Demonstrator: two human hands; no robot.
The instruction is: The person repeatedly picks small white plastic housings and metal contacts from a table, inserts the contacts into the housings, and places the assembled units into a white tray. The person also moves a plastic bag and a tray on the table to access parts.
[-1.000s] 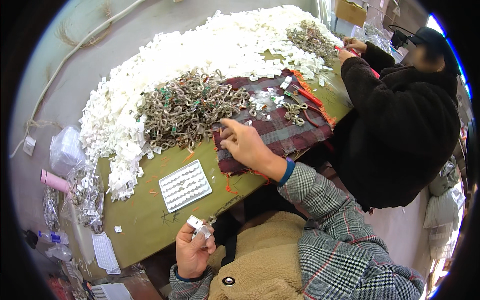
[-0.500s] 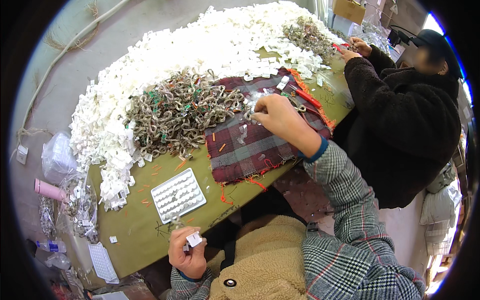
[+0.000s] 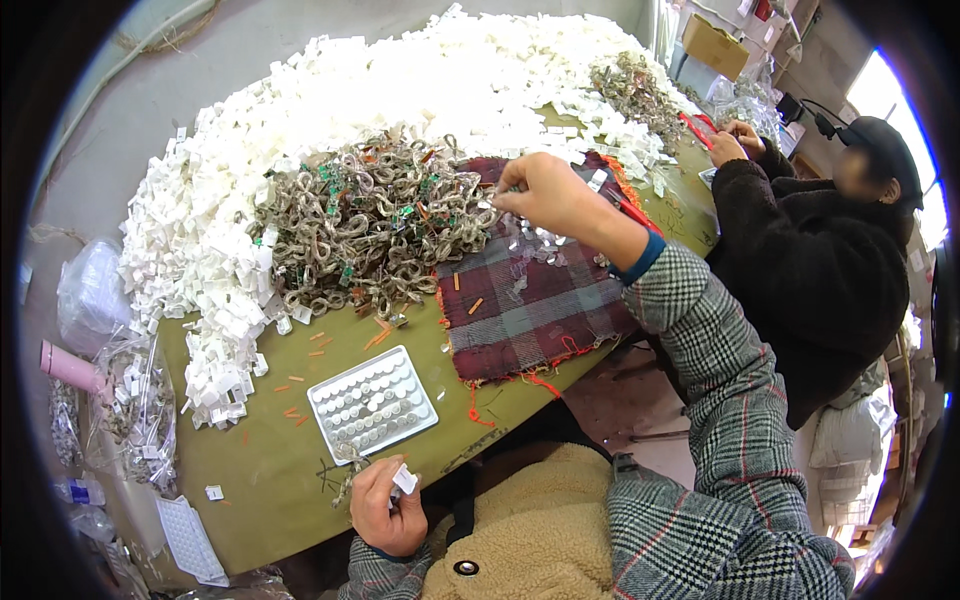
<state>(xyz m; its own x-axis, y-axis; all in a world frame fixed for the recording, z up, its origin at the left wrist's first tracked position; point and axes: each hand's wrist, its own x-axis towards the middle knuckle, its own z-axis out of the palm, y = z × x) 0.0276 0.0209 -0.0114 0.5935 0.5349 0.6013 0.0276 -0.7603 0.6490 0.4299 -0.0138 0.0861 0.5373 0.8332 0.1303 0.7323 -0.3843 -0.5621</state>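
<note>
My left hand (image 3: 388,510) is closed near the table's front edge, pinching a small white plastic piece (image 3: 405,480). A greyish loop of cord (image 3: 345,458) shows beside its fingers. Farther up, my right hand (image 3: 555,200) reaches over the plaid cloth (image 3: 500,345) to the right side of a heap of grey looped cords (image 3: 370,225) with green and orange bits. Its thumb and fingers are pinched together at the heap's edge; what they hold, if anything, is too small to make out. Small clear pieces (image 3: 535,245) lie on the cloth below that hand.
A white tray (image 3: 432,420) with rows of round pieces lies on the green table (image 3: 280,460). Behind the cords rises a big mound of white plastic pieces (image 3: 330,90). A red-handled tool (image 3: 640,215) rests by my right wrist. At right, another person (image 3: 800,260) works.
My right hand has moved left, from over the clear pieces to the edge of the cord heap. My left hand keeps the white piece, now turned differently. The whole view has shifted slightly.
</note>
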